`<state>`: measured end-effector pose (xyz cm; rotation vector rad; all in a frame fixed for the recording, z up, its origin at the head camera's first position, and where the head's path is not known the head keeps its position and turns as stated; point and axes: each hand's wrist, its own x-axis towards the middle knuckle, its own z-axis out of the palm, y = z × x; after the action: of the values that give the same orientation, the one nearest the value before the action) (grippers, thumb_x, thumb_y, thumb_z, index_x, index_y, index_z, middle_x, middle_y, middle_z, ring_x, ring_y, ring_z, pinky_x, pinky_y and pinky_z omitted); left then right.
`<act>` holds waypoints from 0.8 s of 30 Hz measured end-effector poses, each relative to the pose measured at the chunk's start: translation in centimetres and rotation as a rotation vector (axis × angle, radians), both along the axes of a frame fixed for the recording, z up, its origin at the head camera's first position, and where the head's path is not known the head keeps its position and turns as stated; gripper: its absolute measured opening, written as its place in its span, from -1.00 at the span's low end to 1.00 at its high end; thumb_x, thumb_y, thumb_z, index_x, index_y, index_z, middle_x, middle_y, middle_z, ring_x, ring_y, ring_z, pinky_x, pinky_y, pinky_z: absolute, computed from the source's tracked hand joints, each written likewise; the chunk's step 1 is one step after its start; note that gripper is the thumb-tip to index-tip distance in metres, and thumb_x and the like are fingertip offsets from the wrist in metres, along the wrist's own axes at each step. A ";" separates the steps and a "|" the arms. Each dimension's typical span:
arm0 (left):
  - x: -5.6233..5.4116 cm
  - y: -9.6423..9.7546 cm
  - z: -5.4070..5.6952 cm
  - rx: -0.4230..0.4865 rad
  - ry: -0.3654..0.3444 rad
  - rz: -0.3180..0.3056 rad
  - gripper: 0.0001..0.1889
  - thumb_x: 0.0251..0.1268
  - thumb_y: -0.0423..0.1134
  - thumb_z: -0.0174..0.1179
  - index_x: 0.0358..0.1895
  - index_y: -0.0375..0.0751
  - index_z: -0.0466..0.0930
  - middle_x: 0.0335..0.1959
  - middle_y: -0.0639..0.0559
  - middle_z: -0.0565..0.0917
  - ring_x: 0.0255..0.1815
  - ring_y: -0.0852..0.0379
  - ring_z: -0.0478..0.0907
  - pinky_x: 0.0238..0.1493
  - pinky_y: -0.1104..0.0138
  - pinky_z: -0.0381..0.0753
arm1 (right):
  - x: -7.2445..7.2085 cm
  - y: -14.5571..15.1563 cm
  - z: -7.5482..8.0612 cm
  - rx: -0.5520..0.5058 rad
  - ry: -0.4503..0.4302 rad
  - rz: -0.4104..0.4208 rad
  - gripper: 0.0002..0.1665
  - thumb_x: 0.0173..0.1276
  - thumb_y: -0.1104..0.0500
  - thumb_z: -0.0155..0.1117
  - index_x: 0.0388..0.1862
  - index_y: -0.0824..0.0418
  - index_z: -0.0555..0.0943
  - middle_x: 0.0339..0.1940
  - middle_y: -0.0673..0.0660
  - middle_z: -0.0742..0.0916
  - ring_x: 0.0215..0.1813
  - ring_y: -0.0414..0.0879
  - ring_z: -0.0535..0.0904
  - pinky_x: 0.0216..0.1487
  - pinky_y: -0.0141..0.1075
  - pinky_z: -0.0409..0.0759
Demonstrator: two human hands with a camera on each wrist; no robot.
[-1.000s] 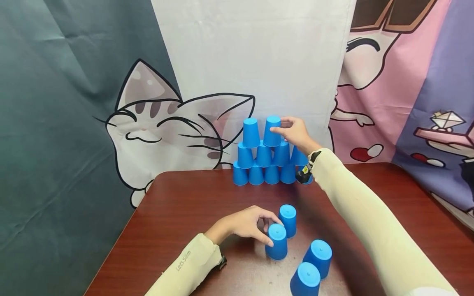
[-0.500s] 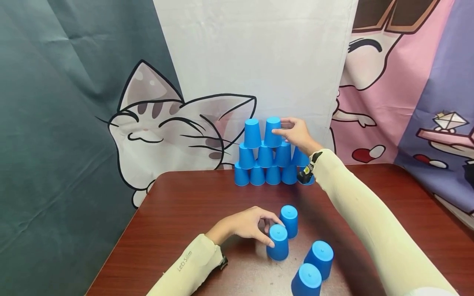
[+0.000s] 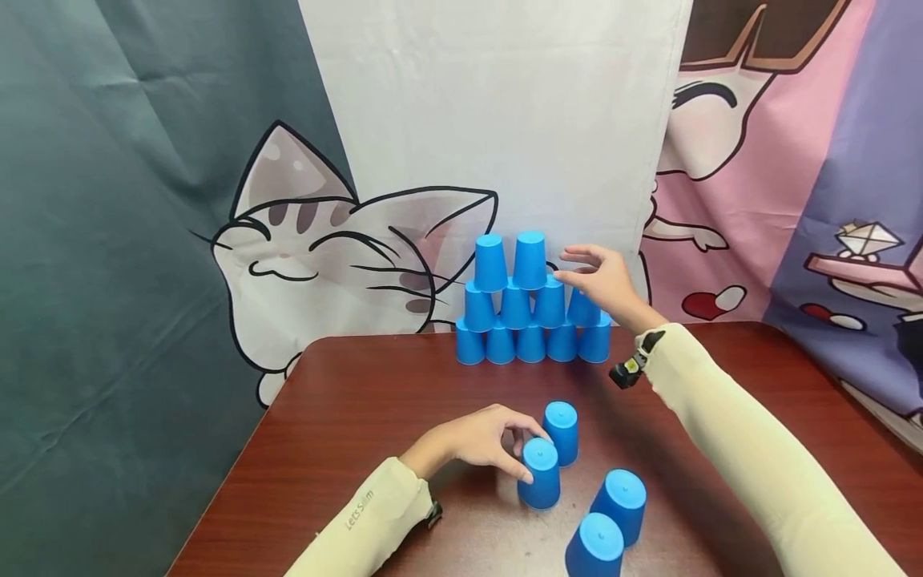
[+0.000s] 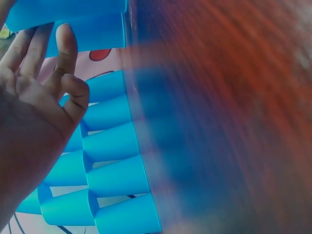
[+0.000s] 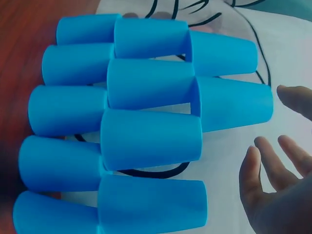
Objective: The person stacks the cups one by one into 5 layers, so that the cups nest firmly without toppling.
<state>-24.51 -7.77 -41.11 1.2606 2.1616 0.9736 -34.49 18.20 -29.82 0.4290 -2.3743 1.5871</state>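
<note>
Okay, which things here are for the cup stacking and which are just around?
Likely in the job: stacked cups; cup held by the left hand; three other loose cups; right hand; table beneath them.
Just around: printed backdrop; wrist devices.

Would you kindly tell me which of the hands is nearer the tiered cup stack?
Right. The right hand hovers beside the cup stack, near its top; the left hand holds a separate cup in front of it.

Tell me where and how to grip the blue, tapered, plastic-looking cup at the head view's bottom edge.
Probably pinch the nearest cup high on its wall, from the left: it stands upside down, narrowing upward, and another blue cup crowds its far right.
</note>
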 end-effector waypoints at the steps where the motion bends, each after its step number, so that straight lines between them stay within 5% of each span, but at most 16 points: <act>1: 0.0 0.0 0.0 -0.001 0.000 0.000 -0.48 0.15 -0.15 0.45 0.21 -0.04 0.58 -0.27 0.20 0.64 -0.27 0.29 0.53 -0.23 0.38 0.61 | 0.4 0.2 -0.2 0.006 0.008 -0.001 -0.35 0.35 0.00 0.39 0.34 0.20 0.48 0.27 0.22 0.62 0.25 0.18 0.54 0.13 0.14 0.56; 9: 0.1 -0.1 0.1 -0.003 0.007 0.002 -0.48 0.15 -0.14 0.44 0.22 -0.04 0.57 -0.26 0.26 0.63 -0.27 0.31 0.53 -0.24 0.37 0.63 | 3.6 0.7 -1.6 0.085 0.063 0.139 -0.46 0.38 0.06 0.35 0.28 0.22 0.55 0.16 0.24 0.69 0.03 0.09 0.62 -0.16 -0.26 0.67; 17: 0.1 0.1 0.0 0.003 0.004 -0.013 -0.47 0.17 -0.14 0.42 0.24 -0.06 0.55 -0.21 0.25 0.64 -0.23 0.29 0.55 -0.22 0.35 0.64 | 7.0 2.5 -3.3 0.152 0.027 0.291 -0.55 0.36 0.14 0.37 0.19 0.24 0.59 0.07 0.16 0.73 -0.03 0.02 0.64 -0.24 -0.13 0.69; 24: 0.2 -0.4 0.4 -0.003 0.015 -0.005 -0.46 0.15 -0.11 0.44 0.24 -0.02 0.55 -0.15 0.27 0.65 -0.16 0.24 0.57 -0.18 0.35 0.64 | 9.1 5.0 -5.4 0.168 -0.039 0.537 -0.58 0.33 0.29 0.35 0.17 0.25 0.58 0.02 0.21 0.74 -0.06 -0.01 0.68 -0.09 -0.16 0.69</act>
<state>-24.29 -8.18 -40.71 1.2752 2.1700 0.9608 -25.43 23.23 -35.22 1.1613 -2.5724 1.5989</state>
